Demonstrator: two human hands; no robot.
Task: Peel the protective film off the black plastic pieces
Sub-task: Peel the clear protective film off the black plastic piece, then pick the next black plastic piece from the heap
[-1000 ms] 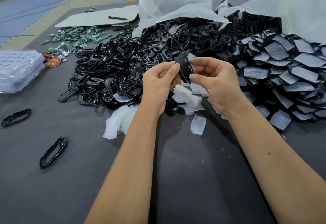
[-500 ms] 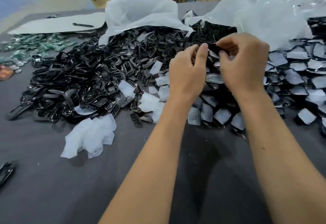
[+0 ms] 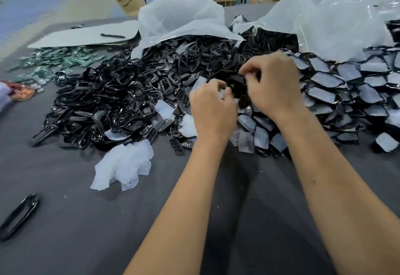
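Hands: left hand (image 3: 213, 110) and right hand (image 3: 273, 86) hover over the pile with fingers curled; motion blur hides whether either one grips anything.
Film-covered pieces (image 3: 350, 92): heaped on the desk (image 3: 65, 220) at right, partly under a plastic bag (image 3: 337, 21).
Bare black pieces (image 3: 121, 97): tangled heap at left.
Peeled film (image 3: 125, 166): crumpled near the heap.
Frame (image 3: 18, 217): cut off at left edge.

Both hands are motion-blurred — the right hand (image 3: 273, 84) curls its fingers (image 3: 249, 71) at the dark pile, perhaps pinching a piece, though I cannot tell. A black frame (image 3: 18, 217) at 8 o'clock is cut by the edge; the background at 12 o'clock smears.
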